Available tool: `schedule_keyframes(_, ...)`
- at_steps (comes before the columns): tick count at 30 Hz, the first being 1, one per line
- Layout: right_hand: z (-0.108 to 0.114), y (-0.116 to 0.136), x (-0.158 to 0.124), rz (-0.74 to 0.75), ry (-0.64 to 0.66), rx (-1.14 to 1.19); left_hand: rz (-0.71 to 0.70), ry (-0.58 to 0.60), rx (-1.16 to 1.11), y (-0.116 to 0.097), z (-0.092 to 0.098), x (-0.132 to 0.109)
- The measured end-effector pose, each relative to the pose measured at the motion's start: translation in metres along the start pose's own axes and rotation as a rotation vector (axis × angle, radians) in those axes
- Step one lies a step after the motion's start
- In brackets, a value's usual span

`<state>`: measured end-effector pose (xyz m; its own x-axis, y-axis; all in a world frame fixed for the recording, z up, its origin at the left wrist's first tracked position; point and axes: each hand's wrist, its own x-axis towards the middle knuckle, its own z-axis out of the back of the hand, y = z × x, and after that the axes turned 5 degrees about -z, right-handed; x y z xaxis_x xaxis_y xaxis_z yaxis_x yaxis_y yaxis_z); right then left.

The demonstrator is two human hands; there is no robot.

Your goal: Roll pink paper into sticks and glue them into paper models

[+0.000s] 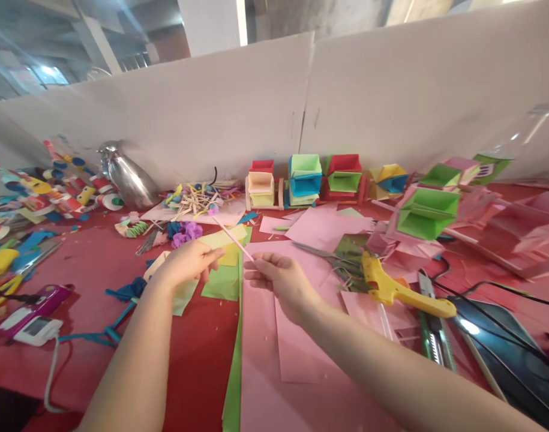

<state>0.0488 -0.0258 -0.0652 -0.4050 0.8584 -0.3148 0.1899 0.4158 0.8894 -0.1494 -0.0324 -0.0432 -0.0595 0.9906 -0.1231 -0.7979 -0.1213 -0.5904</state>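
A thin pink paper stick [233, 237] is pinched between the thumb and fingers of my right hand [285, 282]. It slants up and to the left, its far end over the craft scraps. My left hand [188, 262] is just left of it, index finger stretched toward the right hand, the other fingers bent down; I see nothing held there. Under my right hand lie large pink paper sheets [265, 360]. Yellow paper [229, 254] and green paper [222, 283] lie beneath and between my hands.
Scissors [317, 250] and a yellow hot glue gun [391, 288] lie on the right, beside a cutter knife [434, 336] and a phone [503, 342] with cables across it. Folded paper box wheels [305, 180] line the wall. A steel jug [128, 177] stands at left.
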Motion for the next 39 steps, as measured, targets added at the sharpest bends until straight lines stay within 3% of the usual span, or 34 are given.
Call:
schedule_keyframes(6,-0.024,-0.027,-0.004,-0.097,0.08,-0.159,0.085,-0.142,0.206,0.006,0.022,-0.008)
schedule_keyframes(11,-0.015,-0.029,-0.019,-0.147,0.193,-0.447,-0.004,-0.173,0.309,-0.002,0.014,-0.007)
schedule_keyframes(15,0.024,-0.004,-0.04,-0.059,0.112,-0.574,-0.28,-0.13,-0.05,-0.01,-0.013,0.0)
schedule_keyframes(18,0.07,0.021,-0.057,0.141,-0.148,-0.777,-0.458,-0.123,-0.213,-0.026,-0.042,0.001)
schedule_keyframes(21,0.117,0.037,-0.071,0.217,-0.393,-0.897,-0.511,0.04,-0.251,-0.049,-0.071,-0.009)
schedule_keyframes(25,0.156,0.042,-0.084,0.221,-0.526,-1.034,-0.56,0.21,-0.318,-0.074,-0.097,-0.028)
schedule_keyframes(27,0.158,0.036,-0.09,0.256,-0.529,-1.173,-0.568,0.25,-0.336,-0.081,-0.107,-0.034)
schedule_keyframes(30,0.143,0.016,-0.101,0.325,-0.476,-1.494,-0.601,0.281,-0.259,-0.087,-0.12,-0.041)
schedule_keyframes(34,0.123,-0.011,-0.113,0.517,-0.438,-1.99,-0.808,0.233,-0.094,-0.087,-0.132,-0.045)
schedule_keyframes(36,0.122,-0.015,-0.116,0.559,-0.452,-2.09,-0.86,0.262,-0.081,-0.085,-0.135,-0.044)
schedule_keyframes(39,0.124,-0.004,-0.118,0.588,-0.491,-2.006,-0.861,0.225,-0.068,-0.081,-0.134,-0.042)
